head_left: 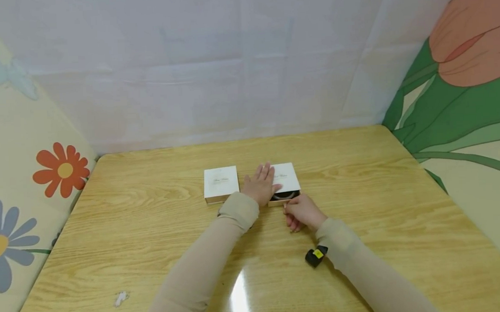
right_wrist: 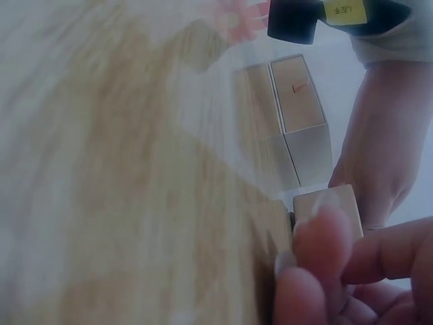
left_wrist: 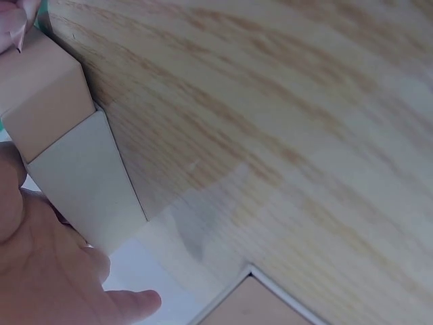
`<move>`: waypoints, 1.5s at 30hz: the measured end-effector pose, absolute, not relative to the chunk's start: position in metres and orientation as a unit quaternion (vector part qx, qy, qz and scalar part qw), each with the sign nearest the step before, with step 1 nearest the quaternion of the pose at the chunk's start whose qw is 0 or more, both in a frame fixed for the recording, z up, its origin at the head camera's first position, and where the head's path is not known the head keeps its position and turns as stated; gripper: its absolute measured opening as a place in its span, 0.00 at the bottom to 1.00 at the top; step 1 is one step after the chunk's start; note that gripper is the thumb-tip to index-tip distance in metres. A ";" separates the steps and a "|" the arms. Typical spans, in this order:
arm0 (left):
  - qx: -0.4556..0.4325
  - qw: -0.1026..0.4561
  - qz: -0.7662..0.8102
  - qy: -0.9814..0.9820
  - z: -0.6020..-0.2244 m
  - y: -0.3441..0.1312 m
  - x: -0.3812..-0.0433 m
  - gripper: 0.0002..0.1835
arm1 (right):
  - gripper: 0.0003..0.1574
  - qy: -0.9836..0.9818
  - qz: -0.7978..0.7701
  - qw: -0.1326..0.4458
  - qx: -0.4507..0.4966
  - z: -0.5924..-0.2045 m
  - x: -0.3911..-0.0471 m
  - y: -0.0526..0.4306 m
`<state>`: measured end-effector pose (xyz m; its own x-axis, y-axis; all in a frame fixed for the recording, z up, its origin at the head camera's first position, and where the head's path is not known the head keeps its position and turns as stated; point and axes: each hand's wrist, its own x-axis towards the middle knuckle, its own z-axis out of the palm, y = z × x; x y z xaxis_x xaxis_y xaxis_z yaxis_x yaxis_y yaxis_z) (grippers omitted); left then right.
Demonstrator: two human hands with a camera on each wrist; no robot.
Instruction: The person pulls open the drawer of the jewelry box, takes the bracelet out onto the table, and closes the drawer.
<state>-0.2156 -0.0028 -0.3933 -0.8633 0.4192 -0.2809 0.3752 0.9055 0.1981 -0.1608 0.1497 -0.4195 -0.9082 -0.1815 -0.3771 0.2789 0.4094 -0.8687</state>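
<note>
Cardboard box, square, white, likely light: left hand flat atop, right hand pinching tan drawer front, best hold.

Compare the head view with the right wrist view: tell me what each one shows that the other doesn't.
Only the head view: dark contents inside the part-open box, the lettering on the closed box, and a grey-blue wall flower.

Only the right wrist view: a small orange tab on the closed box's front, and the yellow label at the left wrist.

Both: left hand, right hand, both boxes, wooden table.
</note>
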 end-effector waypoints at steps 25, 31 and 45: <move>0.205 0.162 0.063 0.963 -0.387 -0.003 -0.213 0.35 | 0.14 0.812 -0.541 0.214 0.042 -0.419 -0.154 0.150; 0.205 0.163 0.062 0.963 -0.385 -0.003 -0.212 0.34 | 0.14 0.814 -0.539 0.214 0.044 -0.419 -0.151 0.150; 0.208 0.156 0.041 0.965 -0.388 -0.003 -0.213 0.35 | 0.16 0.822 -0.526 0.216 0.033 -0.417 -0.146 0.151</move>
<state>-0.2131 -0.0027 -0.3885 -0.8650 0.4143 -0.2831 0.3885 0.9100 0.1447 -0.1462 0.1509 -0.4172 -0.9048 -0.1724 -0.3894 0.2810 0.4454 -0.8501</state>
